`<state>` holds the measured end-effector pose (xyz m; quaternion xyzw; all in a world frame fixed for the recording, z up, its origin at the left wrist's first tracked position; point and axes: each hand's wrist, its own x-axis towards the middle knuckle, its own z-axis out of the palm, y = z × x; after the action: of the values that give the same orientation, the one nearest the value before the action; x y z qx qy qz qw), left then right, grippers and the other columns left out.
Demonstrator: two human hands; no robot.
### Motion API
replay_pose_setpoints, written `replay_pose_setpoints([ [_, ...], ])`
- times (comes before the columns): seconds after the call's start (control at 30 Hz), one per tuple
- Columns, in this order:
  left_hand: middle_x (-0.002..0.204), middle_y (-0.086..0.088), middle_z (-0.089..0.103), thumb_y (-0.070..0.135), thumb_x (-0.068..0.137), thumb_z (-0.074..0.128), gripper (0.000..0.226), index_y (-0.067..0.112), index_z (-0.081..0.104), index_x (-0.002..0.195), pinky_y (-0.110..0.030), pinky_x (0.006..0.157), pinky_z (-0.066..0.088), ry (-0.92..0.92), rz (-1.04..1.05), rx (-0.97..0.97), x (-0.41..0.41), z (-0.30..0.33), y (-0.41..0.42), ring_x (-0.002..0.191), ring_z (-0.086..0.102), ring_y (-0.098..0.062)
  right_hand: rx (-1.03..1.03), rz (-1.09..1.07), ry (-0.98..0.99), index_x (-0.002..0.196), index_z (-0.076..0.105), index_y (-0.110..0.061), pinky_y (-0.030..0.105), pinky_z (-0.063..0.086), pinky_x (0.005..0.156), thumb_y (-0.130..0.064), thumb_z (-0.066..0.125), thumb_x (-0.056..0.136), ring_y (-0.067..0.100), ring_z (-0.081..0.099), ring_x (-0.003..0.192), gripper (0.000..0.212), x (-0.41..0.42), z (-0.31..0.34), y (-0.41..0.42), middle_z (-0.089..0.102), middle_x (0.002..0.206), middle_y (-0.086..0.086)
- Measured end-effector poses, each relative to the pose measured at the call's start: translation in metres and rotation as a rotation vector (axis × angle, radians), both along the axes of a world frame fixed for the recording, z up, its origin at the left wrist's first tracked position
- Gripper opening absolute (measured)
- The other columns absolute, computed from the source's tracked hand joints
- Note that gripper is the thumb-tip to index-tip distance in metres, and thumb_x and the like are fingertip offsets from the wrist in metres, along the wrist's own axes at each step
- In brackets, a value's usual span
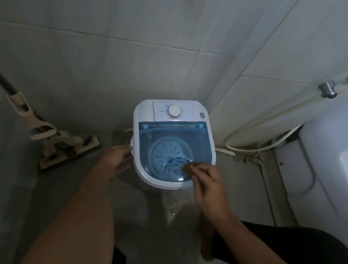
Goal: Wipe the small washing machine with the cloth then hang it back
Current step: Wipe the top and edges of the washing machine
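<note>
While right hand [207, 184] pinches cloth [191, 167] on washing machine [173, 142], relaxed left hand [117, 160] touches its side.

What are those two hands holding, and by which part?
The right hand pinches a brown cloth at its near edge, on the washing machine's blue lid. The left hand touches the machine's side, gripping nothing visible.

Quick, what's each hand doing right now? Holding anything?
Left hand: open, fingers resting against the side of the washing machine, holding nothing.
Right hand: pinching the brown cloth against the blue lid.
</note>
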<state>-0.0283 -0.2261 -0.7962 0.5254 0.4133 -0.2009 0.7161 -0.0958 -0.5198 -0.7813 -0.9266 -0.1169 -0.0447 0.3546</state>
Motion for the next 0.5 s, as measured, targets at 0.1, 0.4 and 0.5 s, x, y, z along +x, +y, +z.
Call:
replay_pose_setpoints([
  [0.1,0.111,-0.008,0.07,0.017,0.092,0.061,0.029,0.011,0.066,0.12,-0.037,0.088,0.054,0.004,0.012,0.005,0.002,-0.003,0.001,0.095,0.065,-0.018,-0.077,0.06,0.033,0.131,0.068,-0.021,0.04,0.056,0.098,-0.011,0.063,0.098,0.014,0.061,0.115,0.035,-0.004,-0.012,-0.009,0.055,0.125,-0.006],
  [0.4,0.106,-0.005,0.071,0.018,0.092,0.062,0.009,0.019,0.069,0.097,-0.033,0.078,0.055,0.005,-0.014,0.043,0.003,-0.004,0.002,0.093,0.066,-0.018,-0.307,0.589,-0.076,0.133,0.064,-0.023,0.039,0.049,0.08,-0.019,0.063,0.089,0.029,0.06,0.105,0.045,-0.029,-0.017,0.099,0.062,0.124,0.003],
  [0.5,0.107,-0.006,0.071,0.02,0.092,0.061,0.016,0.016,0.069,0.105,-0.035,0.084,0.054,0.013,-0.024,0.032,0.004,-0.008,0.003,0.096,0.065,-0.018,-0.267,0.571,-0.101,0.134,0.065,-0.023,0.039,0.049,0.082,-0.019,0.062,0.091,0.028,0.061,0.106,0.043,-0.034,-0.009,0.082,0.063,0.125,0.003],
])
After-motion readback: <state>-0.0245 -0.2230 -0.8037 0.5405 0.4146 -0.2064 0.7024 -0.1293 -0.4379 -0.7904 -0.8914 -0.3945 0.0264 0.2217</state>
